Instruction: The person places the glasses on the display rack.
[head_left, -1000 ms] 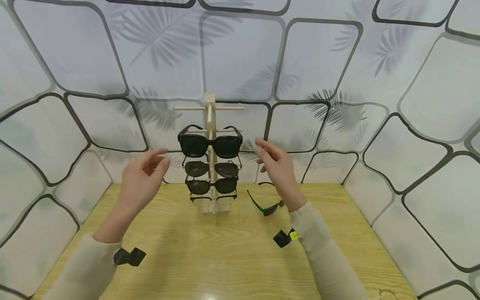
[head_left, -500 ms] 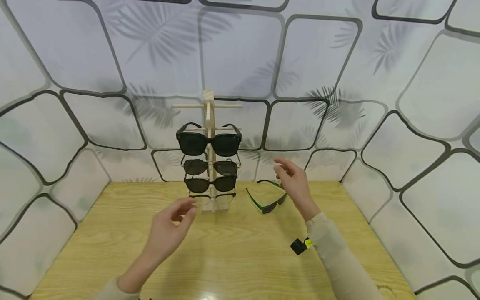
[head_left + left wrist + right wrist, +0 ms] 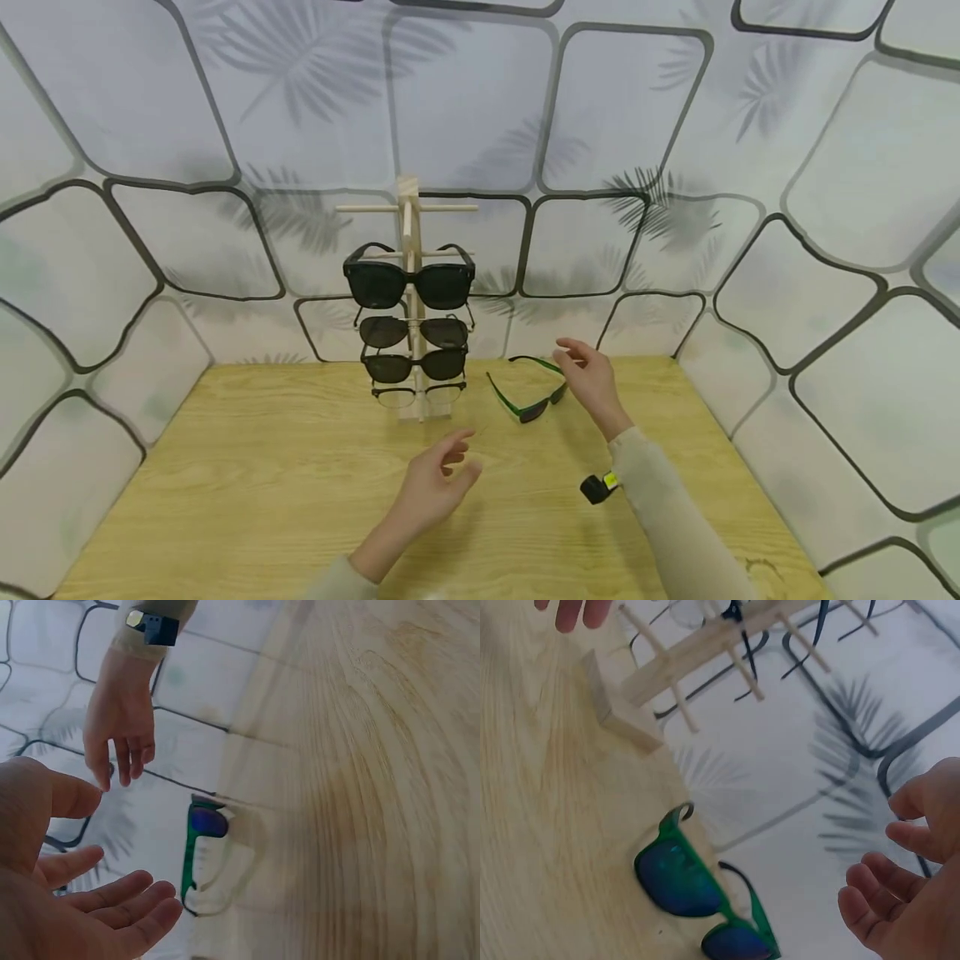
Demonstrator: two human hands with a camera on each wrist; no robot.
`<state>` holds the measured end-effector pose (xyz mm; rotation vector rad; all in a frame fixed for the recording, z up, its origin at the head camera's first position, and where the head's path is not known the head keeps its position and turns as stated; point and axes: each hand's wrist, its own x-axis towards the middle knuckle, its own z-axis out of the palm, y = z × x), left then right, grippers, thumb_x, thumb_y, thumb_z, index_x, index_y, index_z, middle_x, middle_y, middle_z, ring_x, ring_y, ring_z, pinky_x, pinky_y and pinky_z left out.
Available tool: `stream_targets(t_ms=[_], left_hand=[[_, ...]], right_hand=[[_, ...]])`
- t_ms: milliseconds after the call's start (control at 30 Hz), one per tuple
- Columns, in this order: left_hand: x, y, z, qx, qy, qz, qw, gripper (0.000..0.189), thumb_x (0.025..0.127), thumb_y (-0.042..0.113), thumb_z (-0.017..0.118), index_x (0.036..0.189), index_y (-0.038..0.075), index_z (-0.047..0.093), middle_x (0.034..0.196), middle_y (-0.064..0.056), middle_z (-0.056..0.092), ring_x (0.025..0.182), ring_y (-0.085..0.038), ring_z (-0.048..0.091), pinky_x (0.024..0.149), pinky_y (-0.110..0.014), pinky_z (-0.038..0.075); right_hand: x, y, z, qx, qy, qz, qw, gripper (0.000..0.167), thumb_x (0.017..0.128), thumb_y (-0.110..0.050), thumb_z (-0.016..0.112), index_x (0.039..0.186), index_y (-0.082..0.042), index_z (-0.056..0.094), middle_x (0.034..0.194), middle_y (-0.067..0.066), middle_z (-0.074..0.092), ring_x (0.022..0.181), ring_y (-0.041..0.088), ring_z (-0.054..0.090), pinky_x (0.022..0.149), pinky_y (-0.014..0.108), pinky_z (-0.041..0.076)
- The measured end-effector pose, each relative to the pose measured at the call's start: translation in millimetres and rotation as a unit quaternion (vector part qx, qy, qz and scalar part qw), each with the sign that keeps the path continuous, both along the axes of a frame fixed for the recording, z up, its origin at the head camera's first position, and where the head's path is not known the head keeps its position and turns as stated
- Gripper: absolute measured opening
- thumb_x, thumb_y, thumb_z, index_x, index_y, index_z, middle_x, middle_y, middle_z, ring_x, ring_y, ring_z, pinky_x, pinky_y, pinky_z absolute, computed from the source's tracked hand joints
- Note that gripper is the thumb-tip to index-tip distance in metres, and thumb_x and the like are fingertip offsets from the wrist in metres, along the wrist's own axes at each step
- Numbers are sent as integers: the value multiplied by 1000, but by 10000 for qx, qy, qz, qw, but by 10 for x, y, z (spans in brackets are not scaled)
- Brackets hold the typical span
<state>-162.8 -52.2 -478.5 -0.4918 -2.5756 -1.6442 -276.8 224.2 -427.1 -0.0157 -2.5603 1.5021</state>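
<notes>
A pair of green-framed sunglasses (image 3: 534,410) with dark blue lenses lies on the table, temples unfolded toward the back wall. Over its right end hovers my right hand (image 3: 592,382), fingers loosely bent and nothing in them. My left hand (image 3: 435,487) is above the table in front of the glasses, fingers spread and holding nothing. In the left wrist view, the sunglasses (image 3: 196,847) show beyond my left fingertips. To the left stands a wooden display rack (image 3: 408,225), carrying black sunglasses (image 3: 408,283), several darker pairs below, and thin-rimmed clear eyeglasses (image 3: 420,393) at the bottom.
The rack's top peg (image 3: 367,209) bears no glasses. The wooden table (image 3: 247,500) meets a patterned cloth backdrop (image 3: 480,108) at the back and on both sides. A small black camera (image 3: 596,489) is strapped to my right wrist.
Both hands have left the sides of the rack. My left hand has come down and right toward the table's middle; my right hand has moved right and down to the green sunglasses.
</notes>
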Motion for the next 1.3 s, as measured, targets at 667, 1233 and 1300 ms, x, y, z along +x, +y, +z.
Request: stream_targets(t_ms=[667,1233,1300], left_hand=[[-496,724,-191,163,-823,-44,9965,69,101,28,68,161,6,41,146,-34,56,133,-52,58,101,-64,54],[-654,941,-263,158,-1175,26,9929,71,101,26,66,163,5,37,149,-34,54,138,-49,56,106,-61,52],[-668,957,-267,147,-1192,0,9928,71,102,26,65,163,4,36,150,-34,53,139,-49,55,107,-61,52]], right_hand=[[-349,178,-507,577,-632,-56,9963,54,109,-29,53,155,-1,49,147,31,54,127,46,58,100,58,52],[-387,251,-761,478,-1055,0,9933,63,110,-29,49,163,1,31,156,34,42,142,51,45,115,65,41],[-396,260,-775,483,-1069,21,9931,63,111,-28,49,164,1,30,158,34,41,144,51,44,116,65,40]])
